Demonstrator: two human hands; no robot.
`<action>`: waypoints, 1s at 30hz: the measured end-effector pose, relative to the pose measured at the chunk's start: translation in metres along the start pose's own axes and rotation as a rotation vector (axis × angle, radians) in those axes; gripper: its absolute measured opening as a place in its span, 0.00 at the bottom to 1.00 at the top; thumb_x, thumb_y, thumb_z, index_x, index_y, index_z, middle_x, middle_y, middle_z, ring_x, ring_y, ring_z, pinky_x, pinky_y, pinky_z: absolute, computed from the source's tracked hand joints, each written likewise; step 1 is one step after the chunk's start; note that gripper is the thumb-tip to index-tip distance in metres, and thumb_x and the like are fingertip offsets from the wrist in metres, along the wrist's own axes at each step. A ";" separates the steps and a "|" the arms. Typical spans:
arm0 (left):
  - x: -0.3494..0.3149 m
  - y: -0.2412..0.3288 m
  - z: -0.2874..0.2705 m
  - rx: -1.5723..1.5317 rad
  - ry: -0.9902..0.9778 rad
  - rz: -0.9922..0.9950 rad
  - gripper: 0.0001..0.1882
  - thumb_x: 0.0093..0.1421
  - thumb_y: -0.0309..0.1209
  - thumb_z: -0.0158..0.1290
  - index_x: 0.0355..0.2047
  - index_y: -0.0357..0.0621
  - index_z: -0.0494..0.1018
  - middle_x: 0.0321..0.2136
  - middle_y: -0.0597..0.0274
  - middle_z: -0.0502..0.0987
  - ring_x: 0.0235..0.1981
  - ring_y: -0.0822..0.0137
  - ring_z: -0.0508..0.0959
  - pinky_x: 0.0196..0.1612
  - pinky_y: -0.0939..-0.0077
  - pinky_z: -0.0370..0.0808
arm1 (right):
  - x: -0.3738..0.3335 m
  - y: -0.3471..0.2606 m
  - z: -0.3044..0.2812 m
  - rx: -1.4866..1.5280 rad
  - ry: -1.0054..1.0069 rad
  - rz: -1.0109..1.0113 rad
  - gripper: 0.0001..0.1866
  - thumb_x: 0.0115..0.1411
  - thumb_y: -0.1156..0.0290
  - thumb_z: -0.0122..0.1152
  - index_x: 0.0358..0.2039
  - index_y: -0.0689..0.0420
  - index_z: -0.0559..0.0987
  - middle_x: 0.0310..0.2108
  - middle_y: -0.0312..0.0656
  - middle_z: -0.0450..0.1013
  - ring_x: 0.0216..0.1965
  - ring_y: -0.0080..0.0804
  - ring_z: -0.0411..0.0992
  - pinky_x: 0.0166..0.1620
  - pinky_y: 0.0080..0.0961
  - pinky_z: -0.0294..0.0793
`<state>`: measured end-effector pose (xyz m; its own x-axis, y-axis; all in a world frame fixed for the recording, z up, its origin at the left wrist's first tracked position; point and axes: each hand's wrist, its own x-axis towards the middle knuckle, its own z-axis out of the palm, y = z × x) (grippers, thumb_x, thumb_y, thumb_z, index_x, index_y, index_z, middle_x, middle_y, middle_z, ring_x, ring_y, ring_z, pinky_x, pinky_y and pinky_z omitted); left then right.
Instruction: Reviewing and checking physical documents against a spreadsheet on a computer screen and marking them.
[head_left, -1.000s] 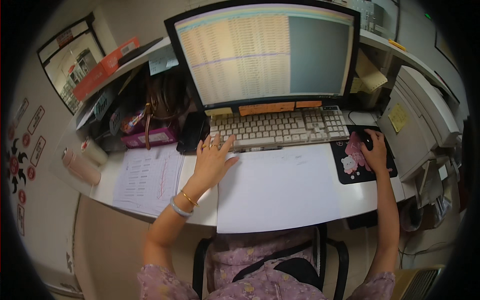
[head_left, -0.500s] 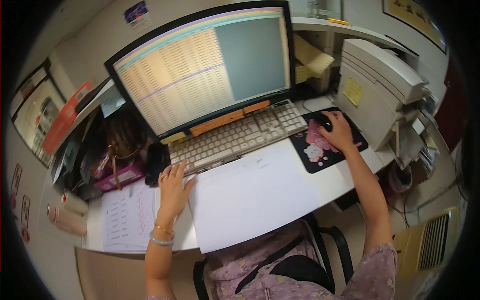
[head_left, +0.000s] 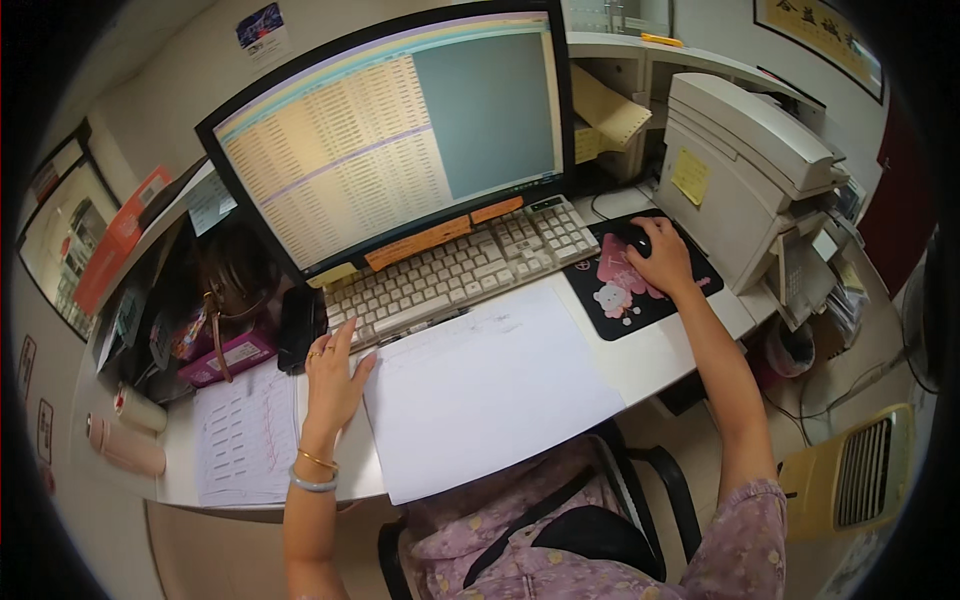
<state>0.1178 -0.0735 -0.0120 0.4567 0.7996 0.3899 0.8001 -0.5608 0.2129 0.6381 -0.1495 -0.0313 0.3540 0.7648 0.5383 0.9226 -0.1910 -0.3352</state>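
Note:
At the left end of the white keyboard (head_left: 450, 270), my left hand (head_left: 335, 380) rests with its fingers stretched apart, fingertips at the lower left keys and the thumb by the edge of the paper. My right hand (head_left: 660, 258) curves over a black mouse (head_left: 637, 246) on a black mouse pad (head_left: 612, 318) with a pink cartoon bear print. A large white sheet of paper (head_left: 490, 400) lies in front of the keyboard. Behind it stands a wide monitor (head_left: 490, 120) showing a long table beside a grey area, with orange strips along its lower edge.
A printed sheet (head_left: 245, 440) lies at the left, near a purple box (head_left: 230, 358) and a brown bag (head_left: 235, 280). A pink bottle (head_left: 125, 445) stands at the far left. Right of the pad is a bulky grey machine (head_left: 720, 190) with a yellow note. Chair armrests (head_left: 668, 490) flank me.
The whole view has shifted slightly, moving the desk and monitor a little left in the picture. My hands keep their places at the keyboard and on the mouse.

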 end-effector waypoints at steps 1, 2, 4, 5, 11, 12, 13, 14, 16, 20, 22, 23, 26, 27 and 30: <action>-0.001 0.000 -0.001 0.008 0.002 -0.012 0.33 0.59 0.36 0.58 0.64 0.49 0.61 0.55 0.53 0.71 0.56 0.47 0.65 0.60 0.53 0.58 | 0.000 -0.001 -0.001 0.010 0.000 0.015 0.27 0.50 0.60 0.65 0.52 0.48 0.74 0.50 0.49 0.68 0.51 0.48 0.69 0.54 0.41 0.69; -0.002 0.000 -0.002 0.005 0.011 -0.014 0.33 0.59 0.36 0.58 0.63 0.49 0.61 0.54 0.53 0.72 0.56 0.46 0.65 0.60 0.53 0.58 | 0.000 -0.003 0.000 0.005 -0.004 0.014 0.26 0.50 0.61 0.64 0.51 0.49 0.74 0.50 0.49 0.68 0.50 0.49 0.69 0.54 0.41 0.69; -0.001 0.002 -0.002 -0.003 0.008 -0.015 0.32 0.59 0.36 0.58 0.63 0.49 0.62 0.53 0.52 0.72 0.56 0.47 0.66 0.59 0.53 0.59 | 0.000 0.001 0.001 0.007 0.008 0.004 0.26 0.50 0.61 0.65 0.51 0.49 0.74 0.49 0.49 0.68 0.50 0.49 0.69 0.54 0.41 0.69; -0.002 0.002 -0.002 -0.003 0.007 -0.017 0.32 0.59 0.36 0.58 0.63 0.49 0.62 0.53 0.52 0.72 0.56 0.47 0.66 0.59 0.53 0.59 | 0.000 0.002 0.002 0.007 0.022 -0.003 0.26 0.50 0.61 0.65 0.51 0.49 0.74 0.49 0.48 0.68 0.51 0.49 0.69 0.54 0.41 0.69; -0.001 0.002 -0.001 -0.001 0.027 -0.008 0.32 0.59 0.36 0.59 0.62 0.47 0.62 0.52 0.52 0.73 0.55 0.47 0.66 0.58 0.54 0.60 | 0.000 0.001 0.003 -0.009 0.025 -0.023 0.26 0.49 0.62 0.65 0.51 0.48 0.74 0.50 0.48 0.68 0.52 0.48 0.68 0.55 0.41 0.68; -0.001 0.003 -0.002 -0.005 0.022 -0.017 0.32 0.59 0.36 0.59 0.62 0.47 0.62 0.51 0.52 0.73 0.54 0.48 0.66 0.58 0.55 0.60 | 0.001 0.002 0.003 -0.009 0.025 -0.022 0.26 0.49 0.62 0.65 0.51 0.48 0.74 0.50 0.48 0.68 0.52 0.48 0.68 0.55 0.41 0.68; -0.001 0.003 -0.003 -0.009 0.016 -0.026 0.32 0.59 0.36 0.59 0.62 0.47 0.62 0.51 0.52 0.73 0.54 0.48 0.66 0.58 0.55 0.60 | 0.001 0.003 0.004 -0.008 0.024 -0.015 0.26 0.50 0.61 0.64 0.51 0.48 0.74 0.50 0.48 0.67 0.52 0.48 0.68 0.54 0.41 0.68; 0.000 0.003 -0.003 -0.009 0.016 -0.024 0.32 0.59 0.36 0.59 0.62 0.47 0.62 0.51 0.52 0.73 0.54 0.48 0.66 0.58 0.55 0.60 | 0.001 0.003 0.004 -0.007 0.023 -0.007 0.26 0.50 0.61 0.64 0.51 0.48 0.74 0.51 0.48 0.67 0.52 0.48 0.68 0.54 0.41 0.68; 0.000 0.002 -0.003 -0.010 0.017 -0.025 0.32 0.59 0.36 0.59 0.62 0.47 0.63 0.50 0.52 0.74 0.54 0.49 0.67 0.58 0.55 0.60 | 0.000 0.003 0.004 -0.022 0.027 -0.035 0.26 0.50 0.61 0.65 0.51 0.48 0.73 0.50 0.48 0.67 0.52 0.48 0.68 0.54 0.41 0.68; 0.000 0.002 -0.002 -0.004 0.022 -0.019 0.31 0.59 0.36 0.59 0.62 0.47 0.63 0.50 0.52 0.74 0.53 0.49 0.67 0.58 0.56 0.60 | 0.001 0.004 0.005 -0.021 0.022 -0.016 0.27 0.49 0.61 0.65 0.52 0.49 0.72 0.50 0.48 0.67 0.52 0.48 0.68 0.54 0.41 0.68; 0.000 0.002 -0.002 -0.004 0.016 -0.029 0.31 0.59 0.36 0.59 0.62 0.47 0.63 0.50 0.53 0.74 0.53 0.50 0.67 0.57 0.56 0.60 | 0.000 0.003 0.005 -0.037 0.030 -0.036 0.28 0.49 0.60 0.65 0.52 0.49 0.72 0.50 0.48 0.67 0.51 0.48 0.68 0.54 0.41 0.68; 0.000 0.002 -0.003 -0.003 0.016 -0.029 0.31 0.59 0.36 0.59 0.62 0.47 0.63 0.50 0.53 0.74 0.53 0.50 0.67 0.57 0.56 0.60 | 0.000 0.002 0.006 -0.054 0.037 -0.056 0.29 0.49 0.60 0.65 0.52 0.50 0.72 0.50 0.48 0.67 0.51 0.48 0.68 0.54 0.41 0.69; 0.000 0.005 -0.004 -0.013 0.017 -0.031 0.31 0.59 0.37 0.58 0.62 0.47 0.63 0.49 0.52 0.74 0.53 0.50 0.67 0.57 0.56 0.61 | 0.001 0.004 0.005 -0.031 0.018 -0.016 0.29 0.49 0.59 0.65 0.53 0.50 0.72 0.50 0.48 0.67 0.51 0.48 0.68 0.54 0.41 0.68; 0.000 0.004 -0.004 -0.016 0.015 -0.033 0.31 0.59 0.37 0.58 0.61 0.47 0.63 0.49 0.52 0.74 0.53 0.50 0.67 0.57 0.57 0.61 | 0.001 0.003 0.005 -0.029 0.020 -0.017 0.29 0.49 0.59 0.65 0.53 0.50 0.72 0.50 0.48 0.67 0.51 0.48 0.68 0.54 0.41 0.68; 0.000 0.003 -0.004 -0.016 0.015 -0.032 0.31 0.59 0.37 0.58 0.61 0.46 0.63 0.49 0.52 0.74 0.53 0.50 0.67 0.56 0.56 0.61 | 0.000 0.001 0.004 -0.033 0.019 -0.021 0.29 0.49 0.59 0.66 0.53 0.50 0.72 0.51 0.48 0.66 0.52 0.48 0.68 0.54 0.41 0.68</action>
<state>0.1187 -0.0765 -0.0082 0.4253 0.8138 0.3961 0.8076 -0.5388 0.2398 0.6387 -0.1472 -0.0343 0.3368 0.7570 0.5599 0.9344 -0.1954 -0.2979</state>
